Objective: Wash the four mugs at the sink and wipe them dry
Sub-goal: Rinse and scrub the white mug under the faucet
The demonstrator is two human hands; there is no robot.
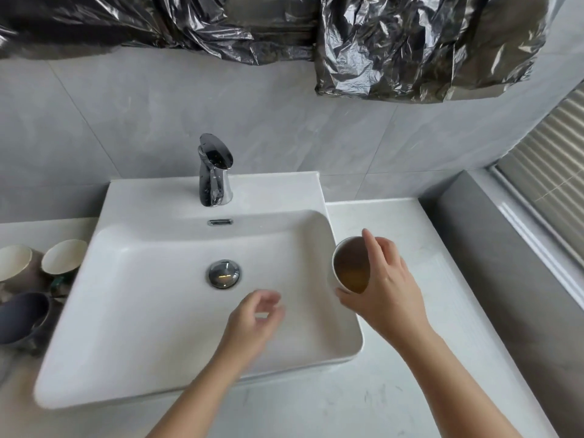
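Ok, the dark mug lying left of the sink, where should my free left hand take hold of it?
Probably grip the dark mug round its barrel, left hand coming from above. It lies on its side, mouth turned toward the sink, no handle showing, and the beige mug sits close behind it.

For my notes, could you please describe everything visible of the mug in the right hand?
The mug is round, seemingly ceramic, with a pale rim and a brownish inside. Its mouth faces the camera, at the sink's right edge. The right hand grips it, fingers over the rim, thumb beneath. No handle shows.
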